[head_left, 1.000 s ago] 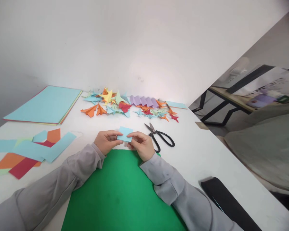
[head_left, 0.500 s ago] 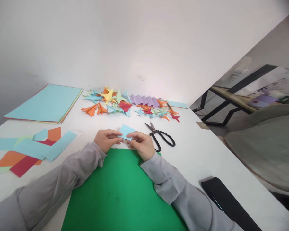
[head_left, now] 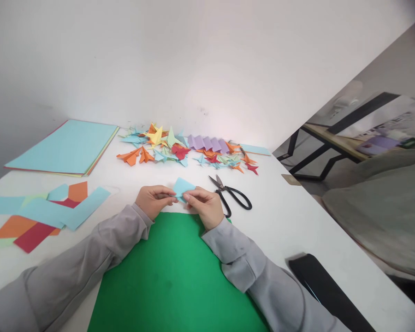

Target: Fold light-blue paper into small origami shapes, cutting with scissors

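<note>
Between my two hands is a small folded piece of light blue paper (head_left: 183,185), held up just beyond the far edge of a green sheet (head_left: 173,267). My left hand (head_left: 154,201) pinches its left corner between thumb and fingers. On the other side, my right hand (head_left: 206,206) grips the lower right edge, thumb on top. The fingertips hide part of the paper's lower edge. Black-handled scissors (head_left: 224,190) lie with blades parted, close beside my right hand.
Folded paper shapes (head_left: 159,143) in several colours are heaped by the wall, near a purple pleated strip (head_left: 209,144). At left are a stack of coloured sheets (head_left: 65,145) and loose paper strips (head_left: 48,213). A black object (head_left: 327,290) lies at right.
The blue paper has turned slightly in my fingers, and its lower right part now looks folded or bent differently. My right thumb has shifted a little on it.
</note>
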Motion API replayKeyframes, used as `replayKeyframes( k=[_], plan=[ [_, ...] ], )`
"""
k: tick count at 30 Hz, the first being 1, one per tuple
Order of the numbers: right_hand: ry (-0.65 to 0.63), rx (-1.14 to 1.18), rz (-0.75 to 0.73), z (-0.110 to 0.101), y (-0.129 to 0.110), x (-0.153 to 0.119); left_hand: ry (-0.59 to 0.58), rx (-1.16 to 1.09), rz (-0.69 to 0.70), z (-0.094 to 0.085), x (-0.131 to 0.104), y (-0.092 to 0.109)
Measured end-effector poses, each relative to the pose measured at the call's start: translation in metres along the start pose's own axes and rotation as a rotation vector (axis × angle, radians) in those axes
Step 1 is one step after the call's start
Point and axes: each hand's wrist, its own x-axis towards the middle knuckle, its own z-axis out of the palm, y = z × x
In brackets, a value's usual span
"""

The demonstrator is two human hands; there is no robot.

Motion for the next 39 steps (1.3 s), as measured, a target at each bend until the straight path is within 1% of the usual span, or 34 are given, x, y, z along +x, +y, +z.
replayKeyframes(
  k=[2,4,7,10,14,25,29,35,39],
  plan=[
    [0.035,0.006,0.012,0.001,-0.001,0.0,0.003,0.011,-0.036,0.0,0.0,0.0],
    [0.064,0.025,0.041,0.001,-0.002,0.0,0.006,0.032,-0.037,0.0,-0.001,-0.001],
    [0.093,0.051,0.067,0.003,-0.002,0.0,0.018,0.054,0.028,0.0,0.0,-0.003],
    [0.1,0.073,0.059,0.004,-0.001,0.0,0.033,0.074,0.107,0.002,0.0,-0.004],
    [0.102,0.13,0.066,0.007,0.001,-0.001,0.069,0.081,0.133,0.004,-0.001,-0.005],
    [0.154,0.208,0.109,0.012,0.0,-0.003,0.164,0.069,-0.003,0.009,-0.004,-0.003],
    [0.164,0.208,0.111,0.013,0.0,-0.003,0.155,0.042,-0.038,0.009,-0.004,-0.002],
    [0.187,0.245,0.093,0.013,0.003,-0.002,0.147,-0.064,-0.107,0.01,-0.004,0.0],
    [0.197,0.268,0.073,0.013,0.003,-0.001,0.097,-0.106,-0.119,0.009,-0.003,-0.002]
  ],
)
